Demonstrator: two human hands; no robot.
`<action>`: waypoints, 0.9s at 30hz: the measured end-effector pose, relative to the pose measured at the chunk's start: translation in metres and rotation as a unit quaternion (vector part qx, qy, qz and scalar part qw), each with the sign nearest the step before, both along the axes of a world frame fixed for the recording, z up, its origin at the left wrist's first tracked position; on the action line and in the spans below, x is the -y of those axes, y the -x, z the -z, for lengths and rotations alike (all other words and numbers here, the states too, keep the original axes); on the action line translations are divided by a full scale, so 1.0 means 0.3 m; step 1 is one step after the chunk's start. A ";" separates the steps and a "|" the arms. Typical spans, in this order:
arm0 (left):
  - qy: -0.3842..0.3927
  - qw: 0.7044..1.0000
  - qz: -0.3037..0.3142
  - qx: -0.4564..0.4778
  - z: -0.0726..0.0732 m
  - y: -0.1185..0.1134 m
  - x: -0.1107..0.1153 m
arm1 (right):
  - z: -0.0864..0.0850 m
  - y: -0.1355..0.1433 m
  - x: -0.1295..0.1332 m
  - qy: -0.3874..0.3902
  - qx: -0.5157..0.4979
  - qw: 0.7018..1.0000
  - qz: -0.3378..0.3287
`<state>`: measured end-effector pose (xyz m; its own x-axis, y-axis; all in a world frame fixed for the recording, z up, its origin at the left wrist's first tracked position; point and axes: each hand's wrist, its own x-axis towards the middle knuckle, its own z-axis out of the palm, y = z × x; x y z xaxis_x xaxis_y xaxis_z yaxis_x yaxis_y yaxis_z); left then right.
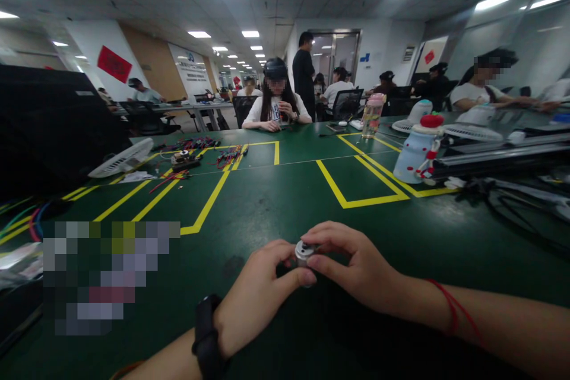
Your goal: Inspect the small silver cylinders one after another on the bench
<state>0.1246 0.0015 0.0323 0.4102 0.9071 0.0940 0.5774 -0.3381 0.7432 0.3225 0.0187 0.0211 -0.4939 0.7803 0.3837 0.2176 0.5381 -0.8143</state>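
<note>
A small silver cylinder (304,253), which looks like a small motor, is held just above the green table at the near middle. Its round end face tilts up and shows small dark holes and a dark piece on top. My left hand (267,276) grips its lower body between thumb and curled fingers. From the other side my right hand (351,258) pinches its upper edge and the dark piece with thumb and fingertips. Part of the cylinder is hidden behind my fingers.
Yellow tape (376,200) marks the green table (267,208). Loose wires (229,156) and a white fan (122,157) lie at left. A blue bottle (414,154), a pink-lidded bottle (373,116) and metal rails (499,154) stand or lie right. A person (276,107) sits opposite.
</note>
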 end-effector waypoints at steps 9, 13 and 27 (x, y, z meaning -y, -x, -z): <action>-0.072 0.996 -0.030 -0.031 0.047 0.014 -0.045 | 0.056 -0.013 -0.063 -0.133 0.031 0.990 -0.032; -0.075 0.996 -0.034 -0.017 0.045 0.025 -0.032 | 0.085 -0.005 -0.053 -0.031 0.020 0.999 0.006; -0.099 0.990 -0.085 0.052 -0.027 0.028 -0.060 | 0.076 0.009 -0.058 0.014 0.061 0.998 0.007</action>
